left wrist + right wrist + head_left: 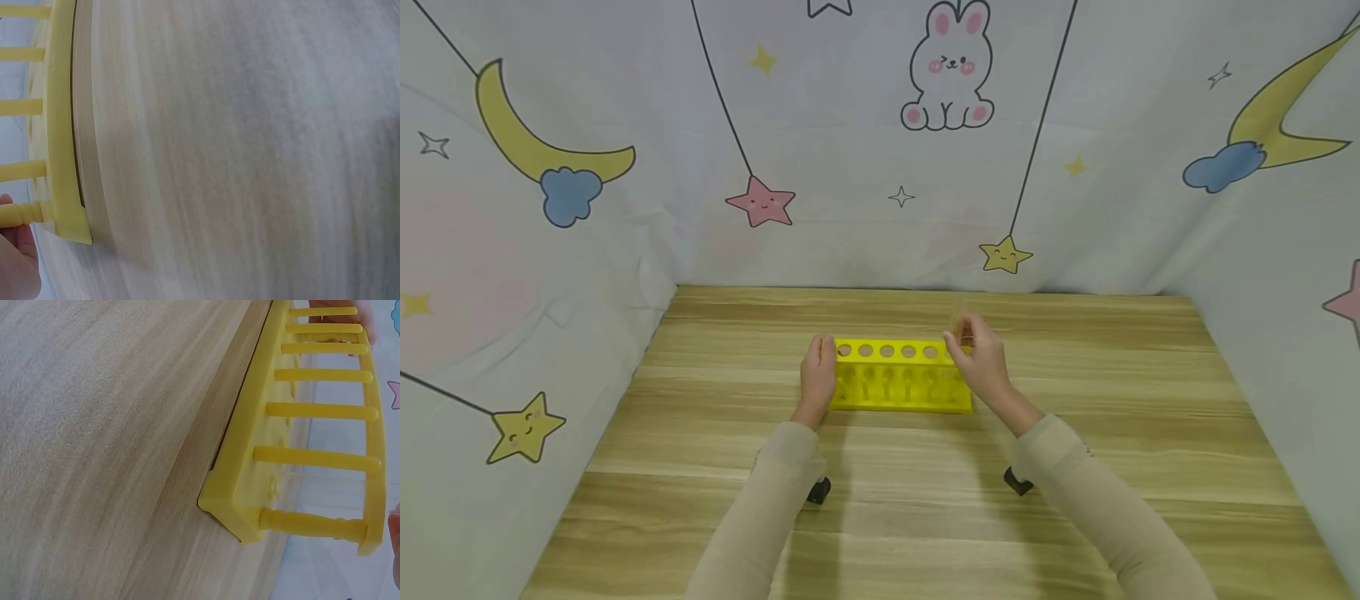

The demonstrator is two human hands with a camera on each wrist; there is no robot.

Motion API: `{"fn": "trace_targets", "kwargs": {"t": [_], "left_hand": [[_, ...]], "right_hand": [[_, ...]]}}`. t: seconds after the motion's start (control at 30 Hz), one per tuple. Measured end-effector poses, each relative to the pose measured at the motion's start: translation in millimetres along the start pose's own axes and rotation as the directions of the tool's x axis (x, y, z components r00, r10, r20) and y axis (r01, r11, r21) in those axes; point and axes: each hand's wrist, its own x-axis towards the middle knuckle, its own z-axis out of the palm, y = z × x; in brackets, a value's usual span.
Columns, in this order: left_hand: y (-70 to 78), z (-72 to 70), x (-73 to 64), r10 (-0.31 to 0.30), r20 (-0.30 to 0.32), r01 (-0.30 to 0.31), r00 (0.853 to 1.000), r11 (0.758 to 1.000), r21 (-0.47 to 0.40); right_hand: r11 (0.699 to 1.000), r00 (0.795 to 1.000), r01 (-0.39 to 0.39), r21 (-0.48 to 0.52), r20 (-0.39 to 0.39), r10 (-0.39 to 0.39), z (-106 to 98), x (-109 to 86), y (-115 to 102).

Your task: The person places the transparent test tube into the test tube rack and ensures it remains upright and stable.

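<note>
A yellow test tube rack [902, 398] stands upright on the wooden table, a row of round holes along its top. My left hand [817, 375] grips the rack's left end; in the left wrist view its fingers [25, 240] curl behind the end post. Over the hole at the other end, my right hand [981, 354] pinches a clear test tube [958, 310] between thumb and fingers. The tube's lower part [325, 490] shows inside the rack in the right wrist view, beside the ribbed end post [312, 524]. Most of my right hand is outside that view.
The wooden table [910, 517] has a printed cloth [865, 125] behind it and on both sides. Black wrist cameras sit under both sleeves, the left camera [819, 490] and the right camera [1018, 480].
</note>
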Motion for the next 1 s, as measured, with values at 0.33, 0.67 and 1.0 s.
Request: {"fn": "trace_targets", "kwargs": {"t": [0.33,0.67,1.0], "left_hand": [[2.2,0.7,-0.2,-0.009,-0.008,0.009,1.0,1.0,0.015],[2.1,1.0,0.2,-0.014,-0.01,0.014,1.0,1.0,0.017],[2.9,0.6,0.1,-0.018,-0.003,0.018,1.0,1.0,0.008]], "right_hand": [[1.0,1.0,0.019,-0.012,-0.023,-0.02,1.4,-1.4,0.7],[1.0,1.0,0.016,-0.005,-0.024,-0.016,2.9,-4.0,1.9],[1.0,1.0,-0.005,0.002,-0.013,0.005,3.0,-5.2,2.2]]}}
